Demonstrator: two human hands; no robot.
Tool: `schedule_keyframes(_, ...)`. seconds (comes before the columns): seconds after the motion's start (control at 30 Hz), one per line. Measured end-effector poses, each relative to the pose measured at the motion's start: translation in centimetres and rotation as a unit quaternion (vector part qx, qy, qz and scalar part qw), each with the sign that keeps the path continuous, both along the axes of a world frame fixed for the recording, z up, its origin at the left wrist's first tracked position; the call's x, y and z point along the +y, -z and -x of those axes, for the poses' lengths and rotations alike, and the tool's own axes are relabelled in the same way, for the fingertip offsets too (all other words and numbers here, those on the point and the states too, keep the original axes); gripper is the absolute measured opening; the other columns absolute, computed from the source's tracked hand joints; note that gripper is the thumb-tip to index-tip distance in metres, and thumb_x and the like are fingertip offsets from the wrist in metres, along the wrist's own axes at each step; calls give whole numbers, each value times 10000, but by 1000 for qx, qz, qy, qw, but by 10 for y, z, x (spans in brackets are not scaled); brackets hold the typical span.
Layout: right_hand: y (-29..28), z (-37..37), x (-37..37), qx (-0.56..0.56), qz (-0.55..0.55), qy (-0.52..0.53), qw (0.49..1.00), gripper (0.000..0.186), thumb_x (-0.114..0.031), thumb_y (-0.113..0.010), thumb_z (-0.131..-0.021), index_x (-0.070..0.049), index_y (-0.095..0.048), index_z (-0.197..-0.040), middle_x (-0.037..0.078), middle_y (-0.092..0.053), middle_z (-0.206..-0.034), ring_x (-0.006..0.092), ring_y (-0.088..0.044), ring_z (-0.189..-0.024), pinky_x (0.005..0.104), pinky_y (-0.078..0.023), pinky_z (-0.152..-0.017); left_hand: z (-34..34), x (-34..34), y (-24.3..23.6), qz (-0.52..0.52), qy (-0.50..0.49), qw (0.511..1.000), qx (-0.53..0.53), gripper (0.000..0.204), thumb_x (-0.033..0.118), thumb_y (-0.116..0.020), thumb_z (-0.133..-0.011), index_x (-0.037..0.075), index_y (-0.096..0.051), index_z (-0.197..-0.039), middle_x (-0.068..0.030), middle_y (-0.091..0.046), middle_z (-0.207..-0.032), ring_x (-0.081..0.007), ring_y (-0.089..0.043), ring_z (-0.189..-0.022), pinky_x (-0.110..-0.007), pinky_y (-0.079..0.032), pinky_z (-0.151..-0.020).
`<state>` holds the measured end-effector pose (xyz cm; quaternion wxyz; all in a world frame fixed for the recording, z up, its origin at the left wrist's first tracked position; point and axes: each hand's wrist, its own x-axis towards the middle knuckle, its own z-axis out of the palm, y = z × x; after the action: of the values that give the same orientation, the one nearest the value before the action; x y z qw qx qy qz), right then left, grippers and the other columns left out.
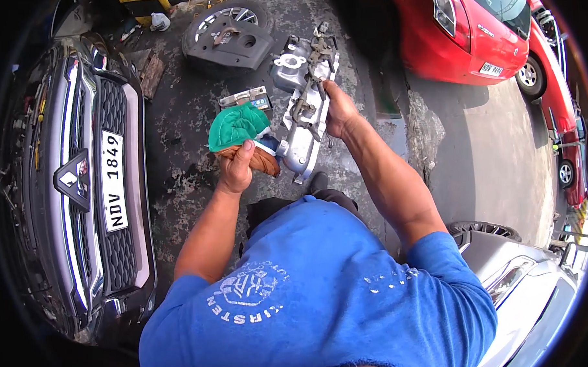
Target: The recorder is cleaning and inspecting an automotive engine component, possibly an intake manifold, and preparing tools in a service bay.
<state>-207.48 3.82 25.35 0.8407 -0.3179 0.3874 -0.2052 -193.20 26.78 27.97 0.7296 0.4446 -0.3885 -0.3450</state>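
Note:
My left hand [238,166] grips a bundle of cloth [239,126], green on top and brown below. The bundle is up against the lower left of a long silver metal engine part [298,159]; whether they touch is unclear. My right hand [340,111] is closed on the right edge of that part, which has dark fittings along its middle and a rounded flanged housing at its upper left. Just behind the cloth lies a small metal piece [242,98] with a label, partly hidden by it.
A dark plastic cover [231,46] rests on a wheel [203,21] ahead. A dark car's front [82,230] stands close on my left, a red car [461,55] at the front right and a silver car [504,267] at the lower right. A wood piece [151,78] lies beside the dark car.

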Motion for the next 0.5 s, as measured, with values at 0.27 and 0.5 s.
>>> schedule_keyframes(0.27,-13,-69,-141,130,39,45,990,335,-422,-474,-978,-126,-565,-851,9,-500,-578,123,-378,-390,291,-233,-367,-6,-157,-12,-205,56,938,273,355,254,-717,-880,42,-605,-1142,-36,-659,-992,-139,-634,-897,-313,-516,-809)
schedule_keyframes(0.5,32,-155,-293,65,1,-1,998,349,-415,-542,-956,-68,-543,-917,9,-484,-587,135,-420,-410,311,-299,-369,-58,-321,7,-85,-9,951,299,452,90,-662,-878,52,-509,-1302,-49,-632,-1141,-143,-615,-1003,-305,-511,-863)
